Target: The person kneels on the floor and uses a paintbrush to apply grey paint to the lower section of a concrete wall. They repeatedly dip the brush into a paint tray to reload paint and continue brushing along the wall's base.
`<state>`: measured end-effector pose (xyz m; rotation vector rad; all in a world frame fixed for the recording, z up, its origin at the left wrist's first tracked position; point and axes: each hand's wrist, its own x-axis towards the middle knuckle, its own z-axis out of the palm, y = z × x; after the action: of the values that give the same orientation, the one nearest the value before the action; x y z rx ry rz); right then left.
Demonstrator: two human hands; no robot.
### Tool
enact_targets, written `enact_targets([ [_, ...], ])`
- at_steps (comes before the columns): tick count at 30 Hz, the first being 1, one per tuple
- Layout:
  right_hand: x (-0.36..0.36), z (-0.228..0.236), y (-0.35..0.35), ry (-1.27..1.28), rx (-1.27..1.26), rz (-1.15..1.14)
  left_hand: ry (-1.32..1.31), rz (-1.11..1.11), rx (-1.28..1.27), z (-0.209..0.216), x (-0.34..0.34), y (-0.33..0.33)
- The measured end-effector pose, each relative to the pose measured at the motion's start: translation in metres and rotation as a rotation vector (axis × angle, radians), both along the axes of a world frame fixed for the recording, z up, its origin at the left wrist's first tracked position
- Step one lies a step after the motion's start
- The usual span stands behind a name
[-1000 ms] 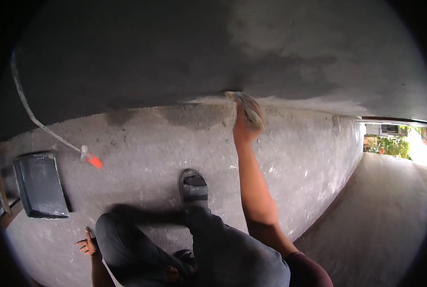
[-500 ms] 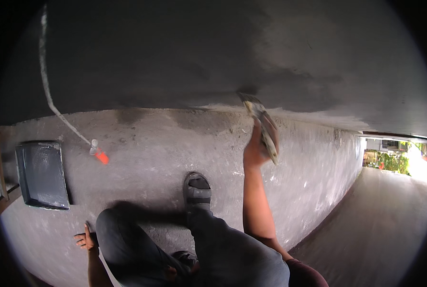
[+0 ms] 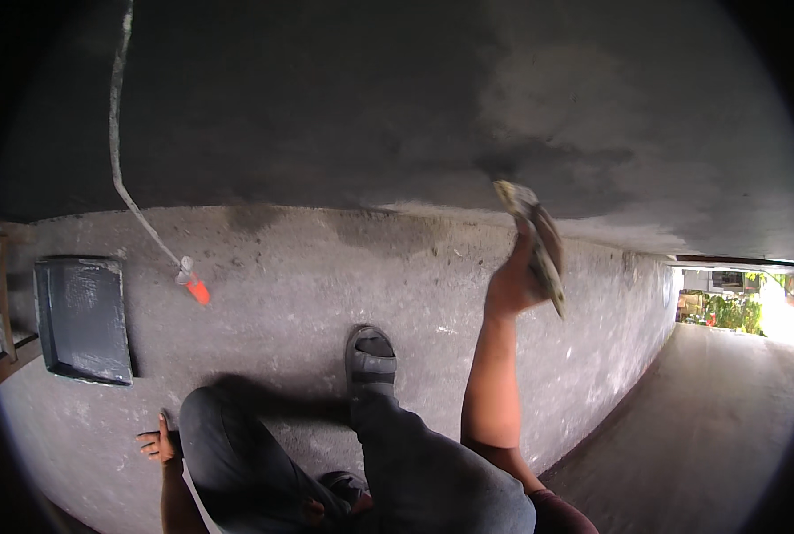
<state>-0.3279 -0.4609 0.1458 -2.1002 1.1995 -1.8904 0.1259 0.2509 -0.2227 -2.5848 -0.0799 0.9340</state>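
My right hand is closed around a flat, paint-stained paintbrush. The brush tilts, its bristle end up at the dark grey wall, near the wall's lower edge, and the handle end pointing down past my fingers. A darker patch lies on the wall by the bristles. Far to the left, beside my bent left knee, my left hand is held with its fingers apart and nothing in it.
A dark paint tray with pale smears lies on the grey concrete floor at left. A thin white cord-like line ends in an orange piece. My sandalled foot rests mid-floor. Greenery shows beyond an opening at far right.
My right hand and the paintbrush have moved to the right along the wall's base. My left hand stays by the knee. The view has shifted slightly.
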Motion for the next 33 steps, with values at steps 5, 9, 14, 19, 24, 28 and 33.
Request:
enact_targets([
  [5,0.002,0.026,0.033,0.033,-0.079,0.001,-0.321,0.218,-0.145,-0.004,0.028,0.027],
  [9,0.021,0.048,0.061,-0.097,0.085,0.179,-0.200,-0.246,-0.055,-0.005,-0.015,-0.004],
  [14,0.048,0.101,0.091,-0.558,0.770,0.496,-0.175,0.093,-0.245,-0.002,-0.026,-0.020],
  [19,0.110,0.170,0.099,-0.772,1.171,1.088,-0.348,0.338,-0.332,0.008,-0.019,-0.012],
  [24,0.209,0.205,0.136,-0.388,1.296,1.147,-0.045,0.481,-0.496,0.099,-0.030,-0.083],
  [28,0.316,0.215,0.179,-0.047,1.285,1.303,0.018,0.545,-0.580,0.119,-0.032,-0.072],
  [33,0.398,0.169,0.222,0.273,1.476,1.272,0.046,0.526,-0.632,0.142,-0.034,-0.089],
])
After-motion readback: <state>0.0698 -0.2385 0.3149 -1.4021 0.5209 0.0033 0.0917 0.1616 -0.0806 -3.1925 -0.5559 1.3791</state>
